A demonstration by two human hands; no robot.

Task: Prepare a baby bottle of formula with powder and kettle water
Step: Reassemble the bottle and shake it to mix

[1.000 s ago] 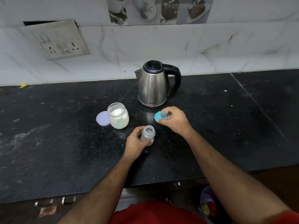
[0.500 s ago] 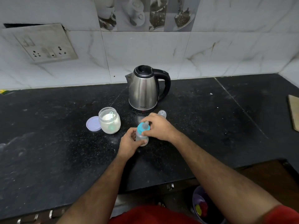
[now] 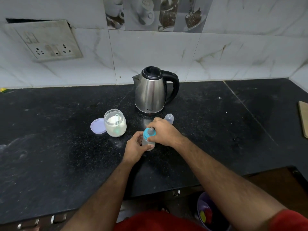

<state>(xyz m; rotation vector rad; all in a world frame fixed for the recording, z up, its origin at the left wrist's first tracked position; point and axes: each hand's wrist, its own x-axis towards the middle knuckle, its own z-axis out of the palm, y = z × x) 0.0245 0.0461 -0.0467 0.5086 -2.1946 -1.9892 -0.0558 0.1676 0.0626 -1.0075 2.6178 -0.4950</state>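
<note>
A small clear baby bottle stands on the black counter, gripped low on its body by my left hand. A blue collar with a clear teat sits on the bottle's mouth, and my right hand grips it from the right. The bottle's clear cap stands just behind my right hand. An open glass jar of white powder with a scoop inside stands to the left, its lilac lid lying beside it. Behind stands a steel kettle with a black handle.
A wall socket plate is mounted on the tiled wall at upper left. A wooden board lies at the counter's right edge. Below the counter's front edge, a purple bin stands on the floor at the right.
My right hand brought the blue teat collar from beside the kettle onto the bottle's mouth. The clear cap now stands on the counter. The camera view shifted right and closer.
</note>
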